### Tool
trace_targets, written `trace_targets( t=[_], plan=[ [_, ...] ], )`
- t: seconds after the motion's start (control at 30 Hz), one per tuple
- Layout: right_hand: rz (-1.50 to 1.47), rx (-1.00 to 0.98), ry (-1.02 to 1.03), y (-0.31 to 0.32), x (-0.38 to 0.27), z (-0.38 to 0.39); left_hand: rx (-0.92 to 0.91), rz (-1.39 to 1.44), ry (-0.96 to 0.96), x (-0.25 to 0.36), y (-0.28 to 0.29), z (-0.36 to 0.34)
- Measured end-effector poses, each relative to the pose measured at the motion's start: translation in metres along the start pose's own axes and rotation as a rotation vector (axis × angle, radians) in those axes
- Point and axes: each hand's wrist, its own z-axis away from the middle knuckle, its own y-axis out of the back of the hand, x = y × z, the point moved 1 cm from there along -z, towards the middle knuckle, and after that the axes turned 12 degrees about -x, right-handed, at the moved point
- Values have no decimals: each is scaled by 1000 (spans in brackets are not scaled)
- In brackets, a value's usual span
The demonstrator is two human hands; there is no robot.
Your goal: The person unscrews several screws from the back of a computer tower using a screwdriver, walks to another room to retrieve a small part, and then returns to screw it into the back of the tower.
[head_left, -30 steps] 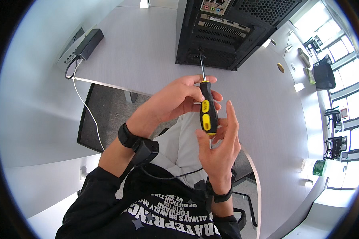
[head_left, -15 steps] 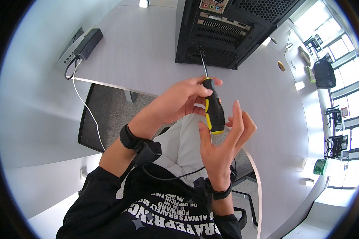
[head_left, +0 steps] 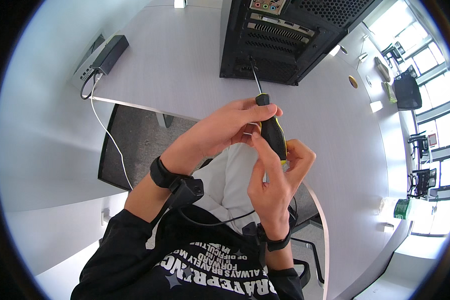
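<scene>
A screwdriver [head_left: 273, 136] with a black and yellow handle points away from me. Its thin metal shaft reaches the lower rear of a black computer case [head_left: 233, 50], and the tip appears to lie against the case's back edge. My left hand [head_left: 225, 126] is closed around the front of the handle, thumb on top. Lower down, my right hand [head_left: 274, 187] has its thumb and fingers closed on the butt end of the handle. The exact contact between tip and case is too small to make out.
The case stands on a pale desk [head_left: 175, 60]. At the left, a black box-shaped adapter [head_left: 111, 55] has cables plugged in, with a white cable [head_left: 110, 136] hanging down. A bottle with a green label [head_left: 401, 209] is at the right, and office chairs [head_left: 421, 184] stand farther off.
My right hand has gone from spread fingers to closed on the handle's end. The handle has turned about its length and tilted slightly right. My left thumb has shifted across it.
</scene>
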Motion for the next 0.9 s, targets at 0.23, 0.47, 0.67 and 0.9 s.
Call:
trace_targets(
  t=[0.23,0.47,0.67,0.9],
  plan=[
    [-141,-43,-204,4,-3,-8,-43,116,-163,-1,0,2],
    [-148,-92,-195,3,-1,-7,-19,112,-120,-5,2,-3],
    [-119,-126,-84,6,0,-9,6,31,-121,-5,-3,-4],
    [-263,-130,-397,8,3,-9,-144,188,-131,-12,6,-6]
  ],
)
